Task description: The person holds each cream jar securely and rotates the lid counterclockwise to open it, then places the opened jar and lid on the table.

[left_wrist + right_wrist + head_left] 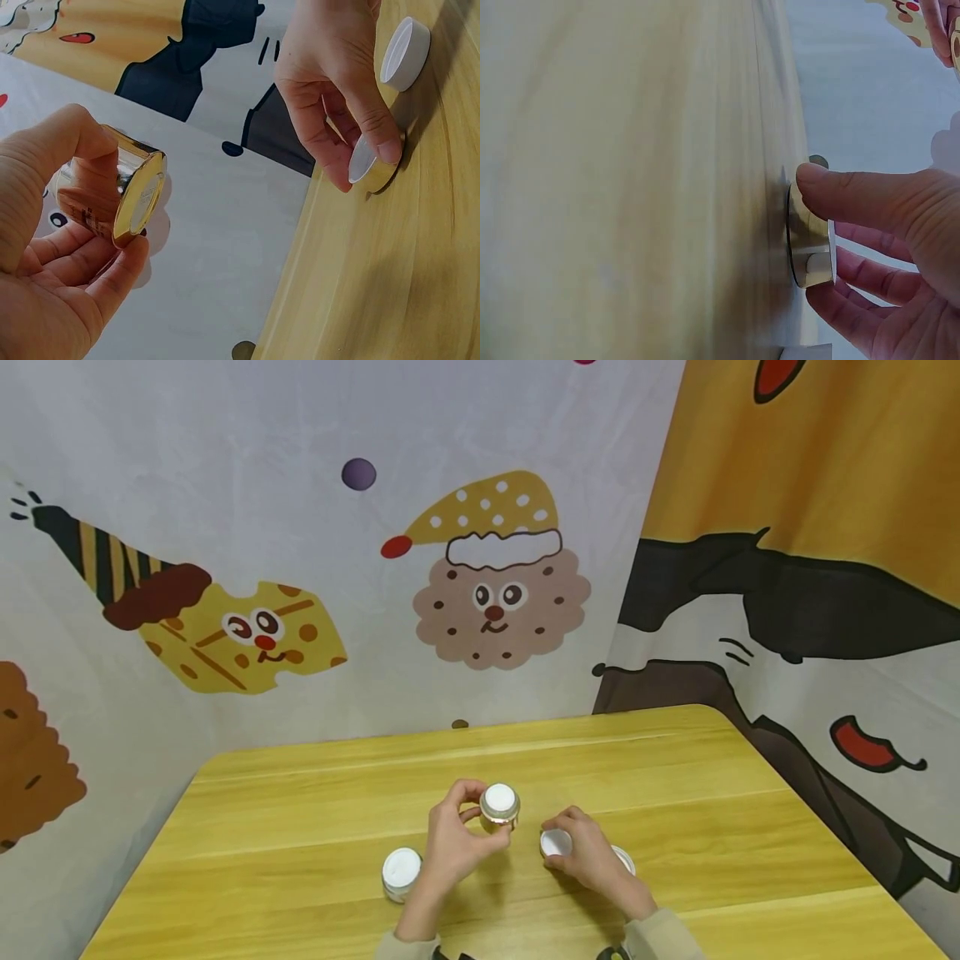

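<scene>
My left hand point(455, 843) grips a small shiny gold jar point(500, 810), white at its top, held up above the table. In the left wrist view the jar point(112, 187) lies tilted between thumb and fingers, its gold base toward the camera. Low at the tabletop, my right hand point(588, 856) pinches a gold lid point(556, 843) with its white inside facing up. From the right wrist, thumb and fingers show at the sides of that lid point(810, 240), its edge at the wood. The palm side of the right hand is hidden in the head view.
A white-topped jar point(401, 870) stands on the wooden table point(315, 827), left of my left forearm. Partly behind my right hand lies a white lid point(624, 858), seen whole in the left wrist view. A cartoon-printed cloth point(300, 527) hangs beyond the table's far edge.
</scene>
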`<state>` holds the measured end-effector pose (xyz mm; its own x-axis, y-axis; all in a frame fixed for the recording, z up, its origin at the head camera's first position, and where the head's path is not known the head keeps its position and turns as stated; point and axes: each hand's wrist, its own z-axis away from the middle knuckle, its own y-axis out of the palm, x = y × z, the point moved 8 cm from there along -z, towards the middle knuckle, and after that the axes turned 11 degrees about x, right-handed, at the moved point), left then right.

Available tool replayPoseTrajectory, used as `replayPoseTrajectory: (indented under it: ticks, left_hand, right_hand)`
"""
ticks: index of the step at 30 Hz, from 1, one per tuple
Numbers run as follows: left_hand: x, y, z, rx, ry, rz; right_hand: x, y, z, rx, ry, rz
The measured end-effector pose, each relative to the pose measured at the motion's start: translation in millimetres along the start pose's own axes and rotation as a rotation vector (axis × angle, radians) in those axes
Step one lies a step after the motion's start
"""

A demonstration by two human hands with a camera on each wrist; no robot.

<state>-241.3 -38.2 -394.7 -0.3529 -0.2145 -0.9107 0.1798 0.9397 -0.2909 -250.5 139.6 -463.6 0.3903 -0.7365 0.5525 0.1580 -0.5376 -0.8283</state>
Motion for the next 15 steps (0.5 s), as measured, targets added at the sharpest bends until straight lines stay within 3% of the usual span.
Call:
replayPoseTrajectory:
  ticks: [7,15]
  left_hand:
    - [3.6,-0.3,0.1,-0.009,0.013,0.018]
    - [2.8,-1.2,0.9,-0.004,0.016,0.035]
  right_hand:
    - [-1.9,3.6,-1.4,0.055,0.040,-0.011]
    - [-0.4,2.4,-2.7,0.058,0.043,-0.020]
